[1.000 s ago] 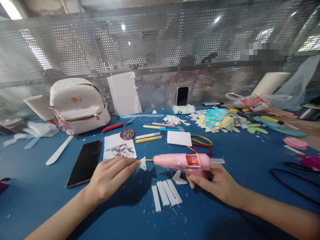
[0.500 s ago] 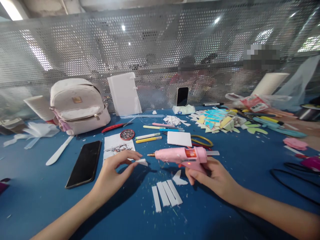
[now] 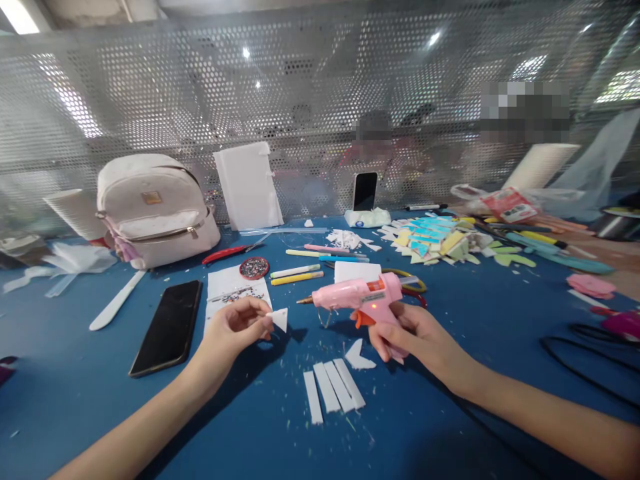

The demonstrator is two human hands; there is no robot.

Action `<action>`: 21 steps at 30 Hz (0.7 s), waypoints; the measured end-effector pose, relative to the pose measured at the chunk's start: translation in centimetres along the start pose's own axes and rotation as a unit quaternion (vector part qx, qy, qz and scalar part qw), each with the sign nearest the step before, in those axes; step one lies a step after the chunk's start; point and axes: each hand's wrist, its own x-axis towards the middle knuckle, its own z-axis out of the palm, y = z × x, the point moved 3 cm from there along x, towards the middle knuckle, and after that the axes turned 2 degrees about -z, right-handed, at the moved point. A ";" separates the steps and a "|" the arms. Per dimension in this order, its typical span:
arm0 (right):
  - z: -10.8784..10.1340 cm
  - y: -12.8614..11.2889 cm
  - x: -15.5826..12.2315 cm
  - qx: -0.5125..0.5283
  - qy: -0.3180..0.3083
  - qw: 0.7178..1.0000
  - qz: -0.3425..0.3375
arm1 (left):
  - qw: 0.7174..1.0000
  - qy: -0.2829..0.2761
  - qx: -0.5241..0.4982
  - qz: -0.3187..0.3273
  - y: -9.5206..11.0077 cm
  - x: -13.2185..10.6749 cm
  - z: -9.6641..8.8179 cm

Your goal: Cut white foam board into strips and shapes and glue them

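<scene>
Between the thumb and fingers of my left hand (image 3: 239, 328) is a small white triangular piece (image 3: 280, 319), its tip pointing down and right. My right hand (image 3: 417, 340) is wrapped round the handle of a pink hot glue gun (image 3: 347, 293), whose orange trigger and small lit light show. The brass nozzle points left toward the white piece, with a gap between them. On the table below lie several white strips (image 3: 326, 388) side by side. Just above them rests a white V-shaped piece (image 3: 359, 355).
Left on the blue table (image 3: 240, 427) lies a black phone (image 3: 167, 327), with a pale backpack (image 3: 155, 210) behind. Markers (image 3: 297, 279) and a red-rimmed round dish (image 3: 255, 268) sit mid-table. Coloured scraps (image 3: 433, 237) pile at back right. A perforated metal screen (image 3: 300, 80) stands behind.
My right hand has tilted the glue gun, bringing its handle and trigger into view. My left hand has drawn slightly left and turned the white piece so its flat side faces me.
</scene>
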 end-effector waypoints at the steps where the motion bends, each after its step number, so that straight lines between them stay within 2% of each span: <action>1: 0.1 0.2 0.0 0.016 -0.008 1.000 0.000 | 1.000 0.000 0.009 0.009 0.0 0.0 0.0; 6: 0.1 0.6 0.1 0.059 -0.029 0.998 -0.001 | 0.990 0.010 0.090 0.105 0.4 -0.2 0.1; 9: 0.1 0.4 0.1 0.055 -0.030 0.998 -0.001 | 0.963 0.021 0.172 0.206 1.4 -0.6 -0.2; 11: 0.0 0.3 0.0 0.052 -0.026 0.998 0.000 | 0.928 0.025 0.232 0.290 2.1 -1.0 -0.6; 14: 0.1 0.5 -0.2 0.053 -0.026 0.998 0.002 | 0.860 0.008 0.313 0.404 2.7 -1.9 -1.0; 19: 0.2 1.5 -0.6 0.055 -0.041 0.998 0.011 | 0.754 -0.031 0.419 0.505 2.9 -2.9 -1.1; 21: 0.2 1.8 -0.7 0.049 -0.050 0.997 0.019 | 0.720 -0.039 0.437 0.537 3.0 -3.0 -1.0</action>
